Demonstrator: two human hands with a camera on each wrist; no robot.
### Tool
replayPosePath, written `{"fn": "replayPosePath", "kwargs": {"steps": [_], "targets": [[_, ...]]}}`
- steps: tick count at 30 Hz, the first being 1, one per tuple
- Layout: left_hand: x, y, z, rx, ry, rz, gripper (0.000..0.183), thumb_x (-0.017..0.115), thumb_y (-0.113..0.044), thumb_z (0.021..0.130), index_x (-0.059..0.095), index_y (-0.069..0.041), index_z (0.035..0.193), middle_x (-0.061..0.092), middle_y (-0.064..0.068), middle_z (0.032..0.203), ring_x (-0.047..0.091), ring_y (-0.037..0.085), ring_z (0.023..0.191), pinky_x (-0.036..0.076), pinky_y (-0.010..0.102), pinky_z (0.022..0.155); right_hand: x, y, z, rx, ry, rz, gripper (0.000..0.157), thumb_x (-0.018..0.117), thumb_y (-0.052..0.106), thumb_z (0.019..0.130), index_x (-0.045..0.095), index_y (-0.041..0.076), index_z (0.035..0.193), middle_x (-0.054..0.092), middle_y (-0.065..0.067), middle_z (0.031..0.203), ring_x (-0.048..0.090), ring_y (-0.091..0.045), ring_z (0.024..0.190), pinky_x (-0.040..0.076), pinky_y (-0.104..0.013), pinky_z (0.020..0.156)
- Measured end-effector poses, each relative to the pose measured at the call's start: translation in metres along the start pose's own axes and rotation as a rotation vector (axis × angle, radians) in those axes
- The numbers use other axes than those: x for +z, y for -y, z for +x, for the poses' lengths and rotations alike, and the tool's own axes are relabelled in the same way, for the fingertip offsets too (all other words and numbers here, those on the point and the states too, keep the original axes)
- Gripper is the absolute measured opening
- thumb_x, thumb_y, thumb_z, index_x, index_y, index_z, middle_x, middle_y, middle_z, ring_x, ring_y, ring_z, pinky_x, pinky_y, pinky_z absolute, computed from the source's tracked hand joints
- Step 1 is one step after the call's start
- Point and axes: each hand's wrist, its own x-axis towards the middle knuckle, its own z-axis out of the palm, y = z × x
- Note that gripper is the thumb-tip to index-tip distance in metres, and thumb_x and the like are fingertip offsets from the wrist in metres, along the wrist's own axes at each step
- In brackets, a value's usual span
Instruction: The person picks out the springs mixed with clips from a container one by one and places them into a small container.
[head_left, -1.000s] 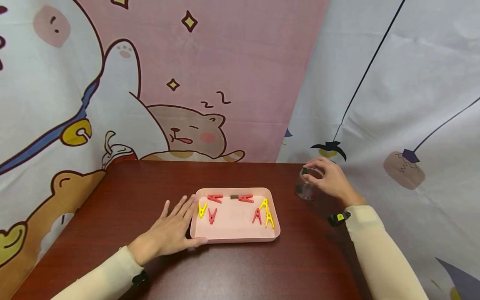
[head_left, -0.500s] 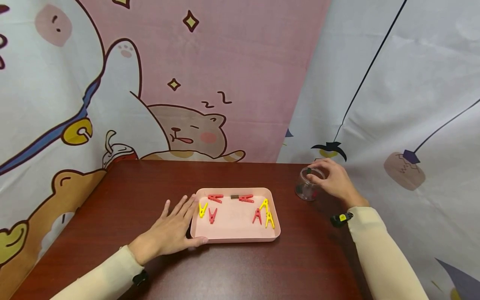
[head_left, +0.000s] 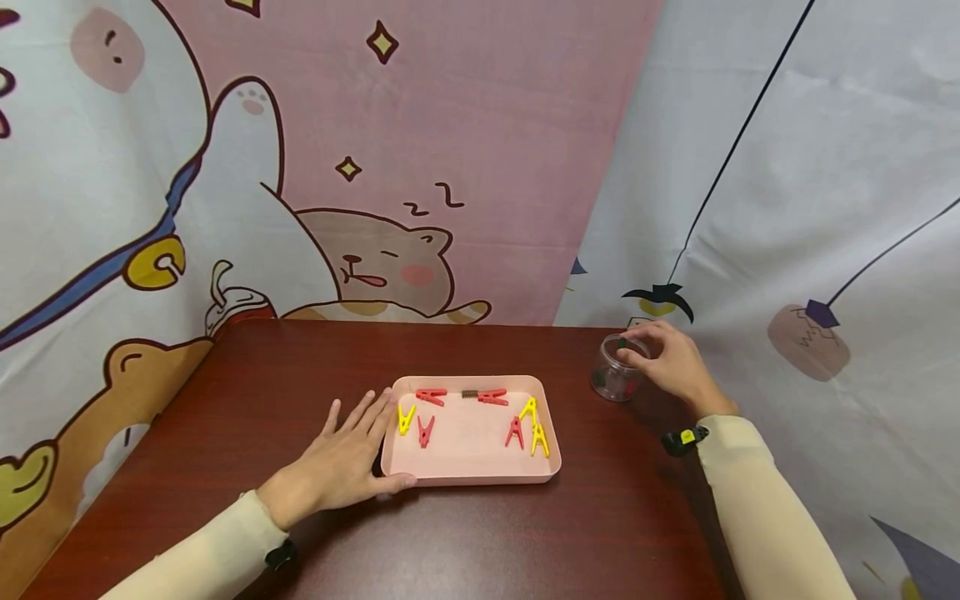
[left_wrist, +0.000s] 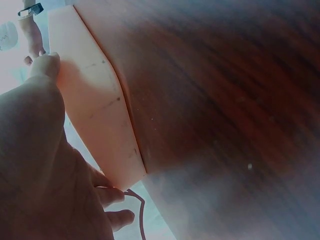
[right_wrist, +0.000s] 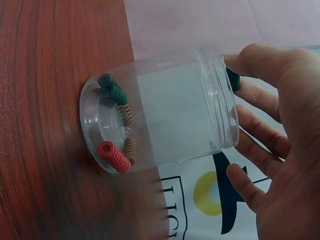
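My right hand is at the mouth of a clear plastic jar, pinching a green spring between thumb and forefinger. Inside the jar, in the right wrist view, lie green springs, a red spring and brown springs. My left hand has its fingers straight and spread, touching the left end of a pink tray. The tray holds several red clothespins, several yellow clothespins and a dark spring touching one red clothespin's end.
Both arms reach over a dark reddish-brown wooden table. The jar stands behind and right of the tray, close to the table's far right corner. A printed cartoon cloth hangs directly behind the table and along its right side.
My right hand has shifted slightly right at the jar's mouth, with the green spring still in its fingers. My left hand and the tray's contents look unchanged.
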Motion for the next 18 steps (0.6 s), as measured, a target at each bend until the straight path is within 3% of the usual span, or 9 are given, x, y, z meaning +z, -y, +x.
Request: {"fn": "replayPosePath", "kwargs": {"steps": [12,18], "targets": [[0.0,0.0008,-0.0005,0.001,-0.001,-0.002,0.134,0.057,-0.099,0.097,0.025,-0.004,0.186,0.02,0.018,0.196,0.025,0.048,0.181,0.015,0.089,0.138,0.0028,-0.0019,-0.0025,0.042,0.0,-0.023,0.038,0.092,0.032,0.104,0.084,0.009,0.134,0.072,-0.017,0.148,0.069,-0.04,0.132,0.054,-0.06,0.109],[0.0005,0.0008,-0.0002,0.0,-0.003,0.003,0.134,0.057,-0.099,0.097,0.025,-0.004,0.186,0.02,0.018,0.196,0.025,0.048,0.181,0.015,0.089,0.138,0.0025,-0.0018,-0.004,0.042,0.0,-0.005,0.041,0.092,0.036,0.104,0.084,0.009,0.134,0.071,-0.017,0.15,0.068,-0.041,0.135,0.053,-0.059,0.11]]}}
